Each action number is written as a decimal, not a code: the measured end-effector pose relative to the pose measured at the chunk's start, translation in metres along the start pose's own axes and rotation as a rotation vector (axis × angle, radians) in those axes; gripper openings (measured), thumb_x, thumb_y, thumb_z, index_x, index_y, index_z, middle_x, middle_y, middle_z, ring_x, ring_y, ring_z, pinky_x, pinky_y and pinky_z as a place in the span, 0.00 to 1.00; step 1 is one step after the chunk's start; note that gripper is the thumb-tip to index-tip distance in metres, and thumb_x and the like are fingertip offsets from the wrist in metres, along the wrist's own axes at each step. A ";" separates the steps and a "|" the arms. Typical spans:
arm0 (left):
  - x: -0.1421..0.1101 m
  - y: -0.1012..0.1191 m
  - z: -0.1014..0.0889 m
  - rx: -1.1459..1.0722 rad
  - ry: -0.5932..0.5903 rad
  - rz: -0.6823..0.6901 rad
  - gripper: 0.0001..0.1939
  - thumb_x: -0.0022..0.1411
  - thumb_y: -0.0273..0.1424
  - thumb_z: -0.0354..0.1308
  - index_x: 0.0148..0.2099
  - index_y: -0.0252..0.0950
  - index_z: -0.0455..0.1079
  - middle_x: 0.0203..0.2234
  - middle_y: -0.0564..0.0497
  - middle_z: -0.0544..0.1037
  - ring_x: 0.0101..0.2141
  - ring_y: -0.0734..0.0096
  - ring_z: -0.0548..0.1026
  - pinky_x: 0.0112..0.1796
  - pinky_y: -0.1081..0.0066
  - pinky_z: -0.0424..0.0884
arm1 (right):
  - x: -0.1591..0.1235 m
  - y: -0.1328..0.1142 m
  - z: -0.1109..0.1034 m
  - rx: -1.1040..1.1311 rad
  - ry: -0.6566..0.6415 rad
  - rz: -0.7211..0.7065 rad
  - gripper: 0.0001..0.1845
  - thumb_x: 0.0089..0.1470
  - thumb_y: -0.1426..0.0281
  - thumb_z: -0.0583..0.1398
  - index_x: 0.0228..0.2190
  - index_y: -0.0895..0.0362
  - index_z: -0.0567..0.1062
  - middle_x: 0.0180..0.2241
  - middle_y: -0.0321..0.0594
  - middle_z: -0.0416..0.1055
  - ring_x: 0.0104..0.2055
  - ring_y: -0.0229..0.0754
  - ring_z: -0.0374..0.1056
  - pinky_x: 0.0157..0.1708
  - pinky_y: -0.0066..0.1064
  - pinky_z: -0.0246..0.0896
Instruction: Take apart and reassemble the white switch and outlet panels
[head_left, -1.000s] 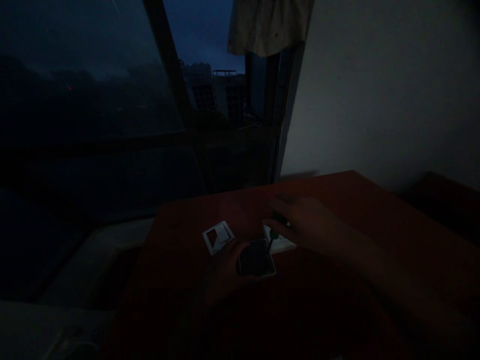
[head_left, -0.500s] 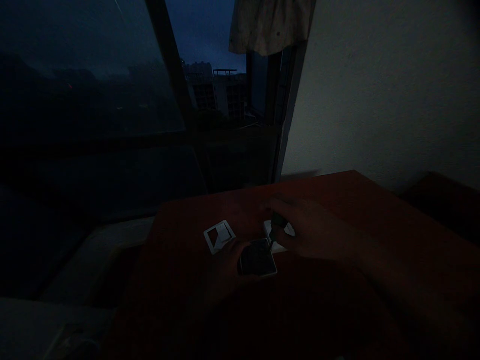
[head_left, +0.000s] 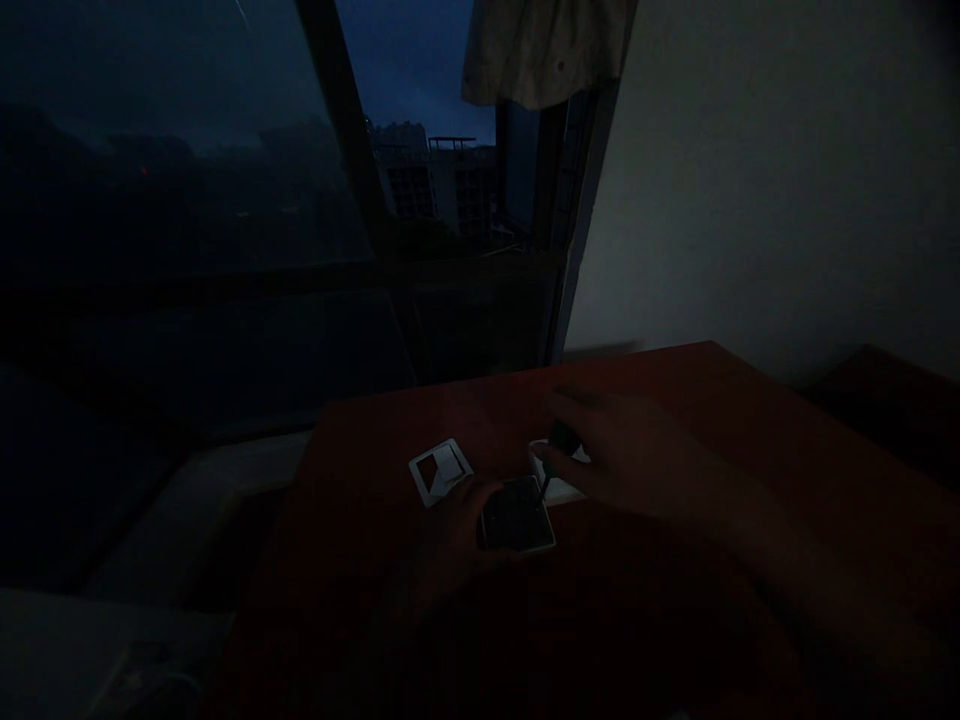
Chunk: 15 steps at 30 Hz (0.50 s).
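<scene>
In the dim light my left hand (head_left: 454, 530) grips a square wall switch (head_left: 516, 515) by its left side; its dark back faces up and a thin pale rim shows around it. My right hand (head_left: 615, 445) is closed round the dark handle of a screwdriver (head_left: 561, 441). The screwdriver slants down, its tip at the upper right corner of the switch. Beyond my left fingers lies a white square frame (head_left: 421, 490) with a smaller white piece (head_left: 450, 462) on it. A white block-like piece (head_left: 561, 490) lies behind the screwdriver, partly hidden by my right hand.
The reddish-brown table (head_left: 675, 380) reaches to the window (head_left: 187, 340) at the back left and a pale wall (head_left: 765, 180) on the right. A curtain (head_left: 546, 55) hangs above. Much of the near tabletop is too dark to make out.
My right hand has shifted slightly and its fingers have turned on the screwdriver handle. The tip stays at the same corner, and my left hand holds the switch in place.
</scene>
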<state>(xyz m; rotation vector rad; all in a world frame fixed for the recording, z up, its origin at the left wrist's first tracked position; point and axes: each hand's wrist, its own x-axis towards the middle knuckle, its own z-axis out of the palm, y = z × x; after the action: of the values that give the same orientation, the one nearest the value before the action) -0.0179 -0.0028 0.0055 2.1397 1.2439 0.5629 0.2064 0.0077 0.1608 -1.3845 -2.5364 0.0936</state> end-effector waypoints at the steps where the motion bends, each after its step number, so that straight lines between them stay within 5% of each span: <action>1: 0.000 -0.001 0.000 0.004 -0.004 -0.004 0.36 0.47 0.43 0.69 0.57 0.44 0.62 0.51 0.48 0.69 0.50 0.57 0.68 0.49 0.61 0.66 | 0.001 0.001 0.002 -0.013 0.003 0.025 0.11 0.58 0.62 0.55 0.36 0.56 0.72 0.34 0.42 0.72 0.30 0.40 0.67 0.27 0.29 0.52; 7: -0.001 -0.005 0.004 0.005 0.023 0.047 0.37 0.49 0.44 0.68 0.59 0.45 0.60 0.55 0.48 0.67 0.54 0.55 0.65 0.52 0.59 0.63 | 0.001 0.002 0.006 0.092 0.009 -0.025 0.11 0.53 0.73 0.56 0.41 0.56 0.69 0.38 0.41 0.71 0.34 0.40 0.68 0.31 0.29 0.55; 15: -0.002 -0.008 0.005 0.047 0.003 0.021 0.40 0.47 0.43 0.69 0.60 0.47 0.59 0.58 0.47 0.65 0.56 0.53 0.63 0.55 0.56 0.60 | 0.003 -0.002 0.005 0.009 -0.009 0.025 0.09 0.59 0.65 0.54 0.38 0.56 0.70 0.34 0.41 0.72 0.32 0.40 0.68 0.29 0.29 0.53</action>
<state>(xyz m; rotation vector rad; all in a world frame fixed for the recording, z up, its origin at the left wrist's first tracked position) -0.0208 -0.0027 -0.0032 2.1940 1.2490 0.5512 0.2021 0.0100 0.1568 -1.4158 -2.5231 0.1157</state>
